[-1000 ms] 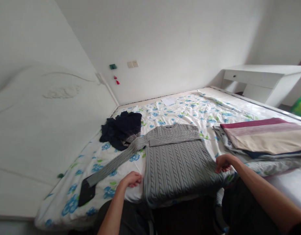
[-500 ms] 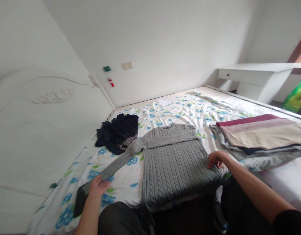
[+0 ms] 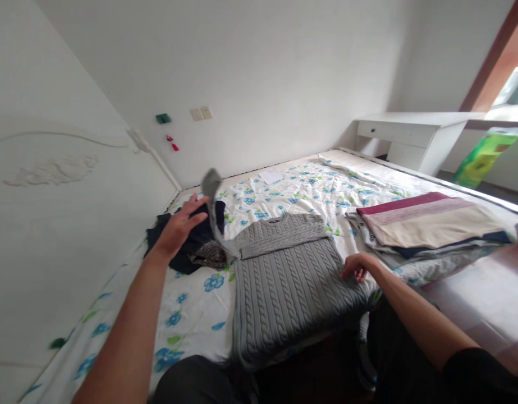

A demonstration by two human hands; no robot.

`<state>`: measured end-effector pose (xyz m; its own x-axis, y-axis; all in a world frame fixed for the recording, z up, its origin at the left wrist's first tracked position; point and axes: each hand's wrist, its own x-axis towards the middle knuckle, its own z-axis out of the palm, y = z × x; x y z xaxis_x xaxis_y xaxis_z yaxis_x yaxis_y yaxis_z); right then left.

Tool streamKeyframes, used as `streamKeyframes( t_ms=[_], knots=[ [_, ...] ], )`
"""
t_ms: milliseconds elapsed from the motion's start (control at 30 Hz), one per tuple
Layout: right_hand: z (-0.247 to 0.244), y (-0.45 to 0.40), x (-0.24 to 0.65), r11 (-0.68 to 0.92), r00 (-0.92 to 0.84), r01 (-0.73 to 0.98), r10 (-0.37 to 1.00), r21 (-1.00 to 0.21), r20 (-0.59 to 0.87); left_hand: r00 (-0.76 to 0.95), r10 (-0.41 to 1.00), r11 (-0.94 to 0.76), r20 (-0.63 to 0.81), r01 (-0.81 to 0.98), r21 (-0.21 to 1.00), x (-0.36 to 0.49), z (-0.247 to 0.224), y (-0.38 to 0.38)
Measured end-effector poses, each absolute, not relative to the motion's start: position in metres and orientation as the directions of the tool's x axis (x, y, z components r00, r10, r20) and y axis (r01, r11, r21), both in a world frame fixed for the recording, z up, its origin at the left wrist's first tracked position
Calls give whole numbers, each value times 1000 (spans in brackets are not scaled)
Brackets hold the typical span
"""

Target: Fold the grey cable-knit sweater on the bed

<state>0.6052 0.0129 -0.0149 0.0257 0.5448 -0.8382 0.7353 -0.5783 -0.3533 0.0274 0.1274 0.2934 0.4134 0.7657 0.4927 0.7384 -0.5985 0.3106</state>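
Note:
A grey cable-knit sweater (image 3: pixel 290 286) lies spread near the bed's front edge, one sleeve folded across its chest. Its other sleeve (image 3: pixel 214 216) is up in the air, curved and blurred at the cuff. Just left of that raised sleeve is my left hand (image 3: pixel 180 224), fingers stretched apart, fingertips close to the fabric. My right hand (image 3: pixel 356 267) has its fingers curled at the sweater's right edge. Behind my left hand, a dark navy garment (image 3: pixel 160 227) lies crumpled.
A pile of folded clothes (image 3: pixel 427 224), striped maroon, pink and beige on top, lies on the right of the floral sheet (image 3: pixel 178 303). White paper (image 3: pixel 272 177) rests near the wall. A white desk (image 3: pixel 397 132) stands at the back right, and a white headboard (image 3: pixel 52 224) on the left.
My left hand has moved up and away from the lower left, and the sleeve it touched has swung up off the sheet. My right hand remains at the sweater's edge. The view has shifted right.

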Motion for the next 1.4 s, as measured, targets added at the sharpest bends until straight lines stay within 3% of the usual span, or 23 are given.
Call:
streamKeyframes(
  t_ms=[133,300,467,600,833,1067,1400],
  knots=[
    [-15,17,602,-564,51,738,595,-371,-802,541,798,-603,266,710,365,79,266,100],
    [-9,27,612,-519,99,716,738,-468,-667,344,939,-298,-22,841,451,51,144,69],
    [-5,58,615,-464,185,680,858,-568,-480,215,956,-137,-200,928,346,20,54,62],
    [-10,88,605,-404,182,627,907,-666,-379,239,963,-199,-125,943,267,18,33,89],
    [-19,127,590,-445,223,223,889,-867,-399,334,943,-327,6,921,213,25,10,139],
    [-31,139,586,-490,226,-78,840,-868,-494,355,935,-352,17,915,197,30,-14,159],
    [-39,147,588,-444,257,-155,845,-883,-470,357,933,-340,-48,917,207,34,-23,159]
  ],
)
